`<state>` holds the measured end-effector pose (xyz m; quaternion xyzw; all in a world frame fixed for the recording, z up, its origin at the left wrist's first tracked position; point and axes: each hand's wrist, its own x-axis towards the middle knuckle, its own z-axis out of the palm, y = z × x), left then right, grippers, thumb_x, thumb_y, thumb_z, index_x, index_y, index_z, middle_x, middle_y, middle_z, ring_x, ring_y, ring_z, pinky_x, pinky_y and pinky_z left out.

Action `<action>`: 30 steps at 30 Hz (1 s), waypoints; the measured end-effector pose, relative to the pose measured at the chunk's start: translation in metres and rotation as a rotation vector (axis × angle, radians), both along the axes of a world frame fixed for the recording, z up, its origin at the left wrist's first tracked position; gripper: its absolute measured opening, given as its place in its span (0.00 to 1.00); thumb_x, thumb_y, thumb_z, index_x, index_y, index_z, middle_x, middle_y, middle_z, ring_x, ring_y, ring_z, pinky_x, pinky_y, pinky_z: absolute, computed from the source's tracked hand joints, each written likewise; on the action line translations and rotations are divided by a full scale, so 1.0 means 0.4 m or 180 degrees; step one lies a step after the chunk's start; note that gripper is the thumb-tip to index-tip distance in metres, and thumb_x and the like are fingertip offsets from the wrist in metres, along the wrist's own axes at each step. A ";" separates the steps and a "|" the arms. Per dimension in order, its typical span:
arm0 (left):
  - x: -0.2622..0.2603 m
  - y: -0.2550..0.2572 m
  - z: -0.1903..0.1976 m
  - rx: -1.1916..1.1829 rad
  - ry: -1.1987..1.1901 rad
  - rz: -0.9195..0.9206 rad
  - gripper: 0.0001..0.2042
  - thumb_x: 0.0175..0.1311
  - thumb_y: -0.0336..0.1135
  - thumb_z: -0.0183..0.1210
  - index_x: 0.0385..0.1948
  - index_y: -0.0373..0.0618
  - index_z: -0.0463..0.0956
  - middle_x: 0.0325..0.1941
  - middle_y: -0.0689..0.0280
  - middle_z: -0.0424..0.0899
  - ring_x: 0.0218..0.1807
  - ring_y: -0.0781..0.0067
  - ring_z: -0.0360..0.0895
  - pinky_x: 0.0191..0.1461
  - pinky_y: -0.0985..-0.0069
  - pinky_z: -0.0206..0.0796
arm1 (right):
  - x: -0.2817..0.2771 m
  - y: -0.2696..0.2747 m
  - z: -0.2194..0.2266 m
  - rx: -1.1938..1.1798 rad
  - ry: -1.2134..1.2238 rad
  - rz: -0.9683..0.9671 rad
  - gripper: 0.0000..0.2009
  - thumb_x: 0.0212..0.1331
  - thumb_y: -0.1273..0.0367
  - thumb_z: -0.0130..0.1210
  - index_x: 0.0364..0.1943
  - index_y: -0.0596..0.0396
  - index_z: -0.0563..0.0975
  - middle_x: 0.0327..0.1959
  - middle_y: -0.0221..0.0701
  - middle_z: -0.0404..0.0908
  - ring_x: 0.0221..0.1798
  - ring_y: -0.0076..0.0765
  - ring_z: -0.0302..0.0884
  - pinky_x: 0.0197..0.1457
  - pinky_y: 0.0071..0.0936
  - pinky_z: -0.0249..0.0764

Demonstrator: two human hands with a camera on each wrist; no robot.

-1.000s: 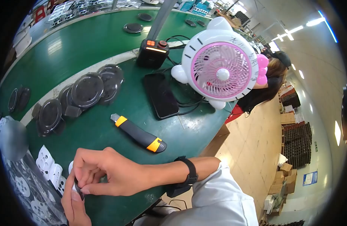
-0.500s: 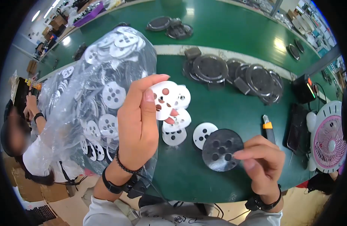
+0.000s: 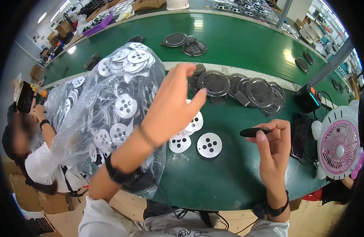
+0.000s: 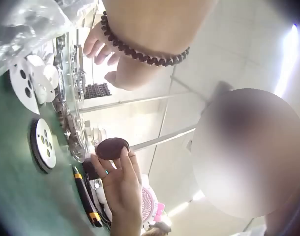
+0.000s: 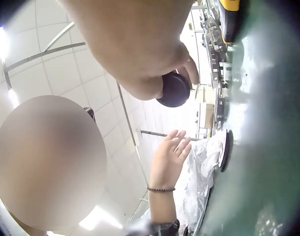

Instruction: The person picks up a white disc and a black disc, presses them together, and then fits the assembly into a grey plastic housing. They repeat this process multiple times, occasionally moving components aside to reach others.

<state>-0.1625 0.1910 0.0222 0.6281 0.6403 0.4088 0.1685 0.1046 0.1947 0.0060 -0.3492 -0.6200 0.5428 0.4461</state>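
My right hand (image 3: 274, 150) pinches a thin black disc (image 3: 251, 132) between thumb and fingers above the table, tilted nearly edge-on in the head view. The disc's dark round face (image 4: 112, 148) shows in the left wrist view. My left hand (image 3: 172, 104) is raised over loose white discs with holes (image 3: 180, 144), its fingers extended and nothing in them; the right wrist view shows the same bare left hand (image 5: 168, 160). Between the hands, a white five-hole disc (image 3: 209, 145) lies on the table with a dark layer beneath it.
A clear plastic bag (image 3: 75, 132) full of white discs stands at left. Black round parts (image 3: 215, 83) lie along the table's far edge. At right are a phone (image 3: 302, 136), a black power box (image 3: 308, 98) and a pink-and-white fan (image 3: 340, 150). A utility knife (image 4: 86, 196) lies near them.
The view has swung left since the first frame. Half a second ago my left hand held a white disc; it is now bare. The black disc in my right hand has tipped edge-on.
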 end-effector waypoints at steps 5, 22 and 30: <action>-0.024 0.183 -0.022 -0.0088 0.1581 -0.0483 0.42 0.54 0.53 0.73 0.66 0.38 0.65 0.65 0.45 0.72 0.66 0.40 0.68 0.70 0.54 0.62 | -0.010 -0.006 -0.020 0.0145 -0.0254 0.0092 0.16 0.64 0.84 0.53 0.54 0.58 0.67 0.49 0.35 0.75 0.52 0.27 0.78 0.52 0.24 0.76; -0.034 0.101 0.033 0.0495 -0.1215 -0.1248 0.15 0.73 0.33 0.58 0.56 0.38 0.71 0.53 0.61 0.80 0.56 0.73 0.76 0.61 0.73 0.69 | 0.000 -0.058 0.028 0.0656 0.0019 -0.0255 0.16 0.57 0.81 0.63 0.45 0.58 0.70 0.45 0.34 0.72 0.42 0.23 0.70 0.50 0.23 0.68; -0.004 -0.206 0.062 -0.1592 -0.3274 -0.1958 0.37 0.69 0.25 0.59 0.71 0.46 0.42 0.61 0.58 0.70 0.47 0.69 0.83 0.48 0.72 0.79 | -0.016 -0.054 -0.001 0.0408 0.0013 -0.0398 0.20 0.66 0.78 0.52 0.62 0.62 0.67 0.52 0.34 0.76 0.49 0.26 0.77 0.40 0.22 0.78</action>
